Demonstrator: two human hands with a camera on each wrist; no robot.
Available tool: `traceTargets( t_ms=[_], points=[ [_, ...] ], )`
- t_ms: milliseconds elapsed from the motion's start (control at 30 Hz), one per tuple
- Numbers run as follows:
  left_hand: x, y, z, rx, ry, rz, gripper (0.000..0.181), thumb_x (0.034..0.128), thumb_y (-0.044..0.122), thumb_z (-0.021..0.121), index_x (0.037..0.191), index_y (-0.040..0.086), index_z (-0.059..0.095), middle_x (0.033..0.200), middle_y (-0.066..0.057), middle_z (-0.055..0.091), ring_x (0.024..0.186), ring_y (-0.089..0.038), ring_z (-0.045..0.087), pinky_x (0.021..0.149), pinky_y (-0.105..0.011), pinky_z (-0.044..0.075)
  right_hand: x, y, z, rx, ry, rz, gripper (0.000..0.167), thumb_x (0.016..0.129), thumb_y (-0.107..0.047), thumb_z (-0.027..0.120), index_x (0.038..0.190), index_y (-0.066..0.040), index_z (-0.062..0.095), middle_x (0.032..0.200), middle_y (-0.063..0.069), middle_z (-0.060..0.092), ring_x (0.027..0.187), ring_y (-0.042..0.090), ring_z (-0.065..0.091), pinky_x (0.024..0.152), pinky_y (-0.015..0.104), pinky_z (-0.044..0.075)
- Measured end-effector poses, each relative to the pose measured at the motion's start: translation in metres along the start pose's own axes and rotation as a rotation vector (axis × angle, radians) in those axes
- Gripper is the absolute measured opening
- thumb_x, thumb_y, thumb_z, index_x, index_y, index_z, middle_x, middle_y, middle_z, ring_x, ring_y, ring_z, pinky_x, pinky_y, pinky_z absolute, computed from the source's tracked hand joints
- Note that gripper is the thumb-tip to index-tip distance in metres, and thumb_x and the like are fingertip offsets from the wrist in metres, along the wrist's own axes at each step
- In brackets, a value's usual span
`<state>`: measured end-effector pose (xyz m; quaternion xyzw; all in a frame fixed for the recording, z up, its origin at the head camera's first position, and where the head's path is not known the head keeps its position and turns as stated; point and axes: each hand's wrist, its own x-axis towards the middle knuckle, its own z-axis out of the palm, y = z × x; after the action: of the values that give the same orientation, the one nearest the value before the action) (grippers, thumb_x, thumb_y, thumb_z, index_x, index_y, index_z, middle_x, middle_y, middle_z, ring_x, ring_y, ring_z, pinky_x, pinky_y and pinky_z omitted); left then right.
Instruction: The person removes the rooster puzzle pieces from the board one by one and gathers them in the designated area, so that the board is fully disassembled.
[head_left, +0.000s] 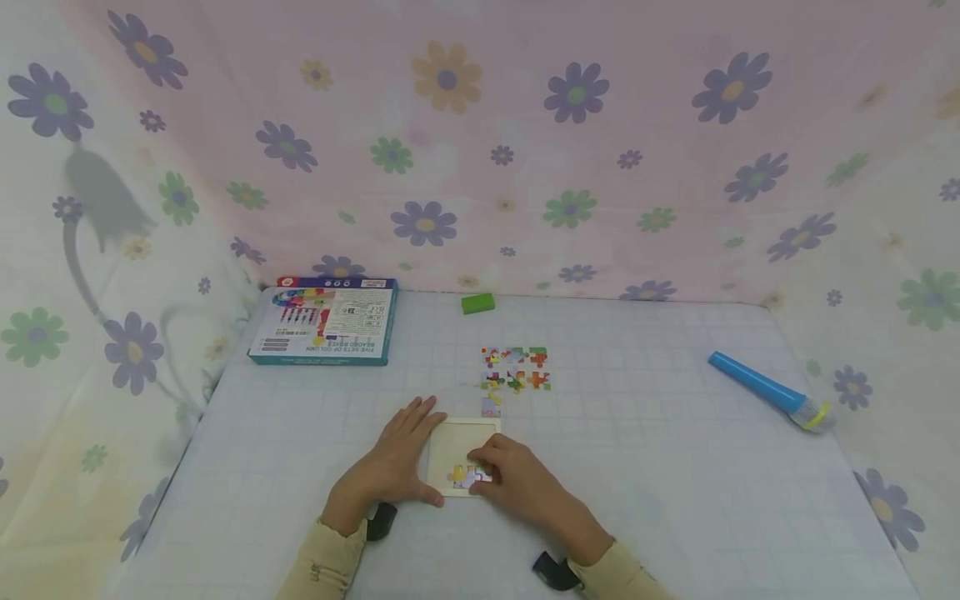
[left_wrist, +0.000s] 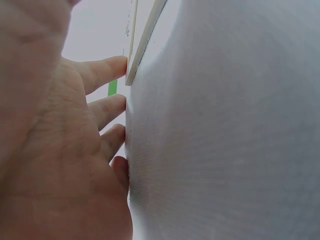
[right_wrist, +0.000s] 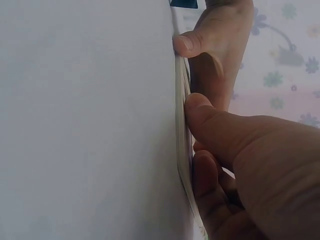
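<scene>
A shallow wooden puzzle tray (head_left: pixel 448 442) lies on the table, with jigsaw pieces (head_left: pixel 460 477) in its near part. My left hand (head_left: pixel 396 458) spreads along the tray's left side. Its index fingertip touches a corner of the tray in the left wrist view, and its thumb is at the near left corner. My right hand (head_left: pixel 517 479) reaches over the tray's right side, thumb and index finger around a puzzle piece (head_left: pixel 482 475) at the near right. The fingers partly cover that piece. Beyond the tray lie several loose jigsaw pieces (head_left: pixel 515 380) in rough rows.
At the back left lies a boxed toy set (head_left: pixel 324 323). A green block (head_left: pixel 477 303) sits near the back edge. To the right is a blue toy microphone (head_left: pixel 765 387). Flower-patterned cloth (head_left: pixel 480 167) hangs behind the table and along both sides.
</scene>
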<state>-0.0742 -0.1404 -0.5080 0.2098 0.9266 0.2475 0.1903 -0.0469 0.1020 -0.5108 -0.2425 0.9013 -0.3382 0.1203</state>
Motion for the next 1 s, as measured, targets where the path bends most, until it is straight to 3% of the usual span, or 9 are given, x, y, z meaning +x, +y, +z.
traceTargets(
  t_ms=[467, 1000],
  points=[
    [0.001, -0.003, 0.001, -0.002, 0.013, 0.025, 0.123, 0.0572, 0.05, 0.098, 0.157, 0.013, 0.036, 0.172, -0.01, 0.018, 0.16, -0.035, 0.01, 0.13, -0.055, 0.014, -0.002, -0.006, 0.001, -0.01, 0.013, 0.004, 0.029, 0.082, -0.021, 0.085, 0.109, -0.011, 0.077, 0.093, -0.007, 0.06, 0.075, -0.002, 0.046, 0.066, 0.014, 0.045],
    [0.001, -0.004, 0.002, 0.007, 0.007, 0.012, 0.123, 0.0576, 0.051, 0.097, 0.157, 0.015, 0.036, 0.172, -0.007, 0.017, 0.161, -0.032, 0.009, 0.131, -0.055, 0.013, 0.0, -0.012, 0.001, -0.084, -0.017, 0.043, 0.034, 0.081, -0.026, 0.086, 0.109, -0.013, 0.072, 0.095, -0.009, 0.054, 0.079, 0.002, 0.044, 0.07, 0.016, 0.042]
  ],
)
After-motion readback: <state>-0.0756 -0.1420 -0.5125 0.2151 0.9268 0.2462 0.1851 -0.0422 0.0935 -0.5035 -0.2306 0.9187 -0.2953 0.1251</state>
